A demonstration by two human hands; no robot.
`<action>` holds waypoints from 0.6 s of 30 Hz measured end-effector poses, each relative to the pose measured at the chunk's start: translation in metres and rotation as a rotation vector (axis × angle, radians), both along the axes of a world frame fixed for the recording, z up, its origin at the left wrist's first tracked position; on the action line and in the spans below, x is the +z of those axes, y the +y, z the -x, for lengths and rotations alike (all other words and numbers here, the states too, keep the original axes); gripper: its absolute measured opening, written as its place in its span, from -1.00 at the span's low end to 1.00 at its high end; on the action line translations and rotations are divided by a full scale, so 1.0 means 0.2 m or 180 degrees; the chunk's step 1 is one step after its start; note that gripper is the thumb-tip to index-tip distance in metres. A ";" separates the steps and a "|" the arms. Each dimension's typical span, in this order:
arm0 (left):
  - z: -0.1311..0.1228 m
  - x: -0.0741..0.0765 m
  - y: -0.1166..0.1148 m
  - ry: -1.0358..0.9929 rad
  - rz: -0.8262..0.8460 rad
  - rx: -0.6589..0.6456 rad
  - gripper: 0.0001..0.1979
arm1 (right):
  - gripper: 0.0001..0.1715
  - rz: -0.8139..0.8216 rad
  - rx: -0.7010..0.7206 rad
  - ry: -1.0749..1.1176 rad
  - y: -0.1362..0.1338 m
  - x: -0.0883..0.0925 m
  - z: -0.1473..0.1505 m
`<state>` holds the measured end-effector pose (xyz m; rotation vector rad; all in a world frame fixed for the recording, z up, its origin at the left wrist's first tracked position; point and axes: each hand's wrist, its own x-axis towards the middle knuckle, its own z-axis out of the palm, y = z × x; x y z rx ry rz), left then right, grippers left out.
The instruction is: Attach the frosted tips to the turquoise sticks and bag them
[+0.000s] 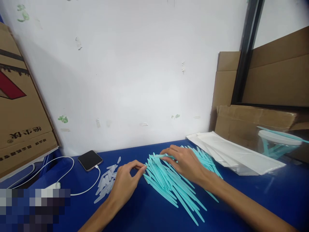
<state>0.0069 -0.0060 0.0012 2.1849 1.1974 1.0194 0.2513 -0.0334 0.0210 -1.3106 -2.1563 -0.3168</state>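
A pile of slim turquoise plastic sticks (166, 180), shaped like eyebrow razors, lies on the blue tabletop. My right hand (185, 162) is over the back of this pile, with its thumb and fingers closed on one turquoise stick (160, 156) that points left. At the pile's left end, my left hand (127, 178) has thumb and forefinger pinched together; whether anything small is between them is hidden. Left of that hand sits a small heap of translucent plastic caps (106, 182). More turquoise sticks (205, 161) lie behind my right hand.
A phone (90, 160) with a white charging cable (98, 177) lies at the back left. White plastic bags (231, 151) are stacked at the right. Beyond them stands a clear tub (277, 141) containing turquoise sticks. Cardboard boxes (21, 106) flank the table against a white wall.
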 end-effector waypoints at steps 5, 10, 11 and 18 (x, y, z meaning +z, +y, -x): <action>0.05 0.01 0.04 0.0842 -0.0677 0.0207 -0.69 | -0.72 0.0304 -0.1066 0.0141 0.08 0.00 -0.11; 0.07 0.06 0.03 0.1650 -0.1025 0.0678 -0.62 | -0.77 0.0837 -0.1717 -0.0099 0.16 -0.03 -0.21; 0.08 0.07 0.03 0.1859 -0.1065 0.0798 -0.62 | -0.77 0.0862 -0.1749 -0.0112 0.17 -0.04 -0.23; 0.10 0.04 0.02 0.2712 -0.0601 0.1470 -0.54 | -0.78 0.0924 -0.1747 -0.0294 0.19 -0.09 -0.27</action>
